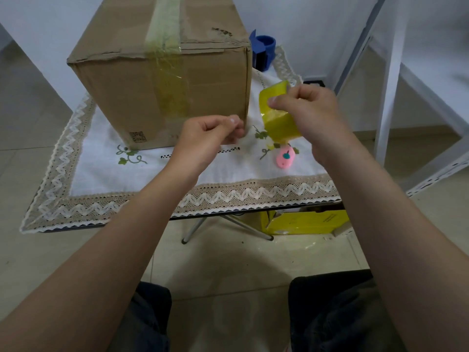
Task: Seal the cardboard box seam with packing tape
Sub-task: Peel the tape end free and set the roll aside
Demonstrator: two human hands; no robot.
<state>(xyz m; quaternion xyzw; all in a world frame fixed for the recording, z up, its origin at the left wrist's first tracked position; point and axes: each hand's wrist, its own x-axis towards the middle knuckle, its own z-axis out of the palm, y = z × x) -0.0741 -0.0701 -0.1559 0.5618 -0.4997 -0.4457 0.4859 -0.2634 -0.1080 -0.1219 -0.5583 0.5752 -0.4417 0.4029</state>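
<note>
Right hand (308,107) clenched around a yellow roll of packing tape (278,114), thumb pressed on its outer face, raised above the white embroidered tablecloth with beige lace border (157,171). Left hand (213,134) pinched shut, thumb against forefinger, just left of the roll; whether a clear tape end sits in that pinch cannot be told. Large brown cardboard box (162,80) standing on the table (228,215) directly beyond the left hand, its near lower corner right at the fingertips. Glossy yellowish tape strip (167,64) running along the box's top seam and down its near face. Small pink plastic cutter (285,158) lying on the cloth just below the right hand. Blue tape dispenser (262,50) beyond the right hand, beside the box's far right corner.
</note>
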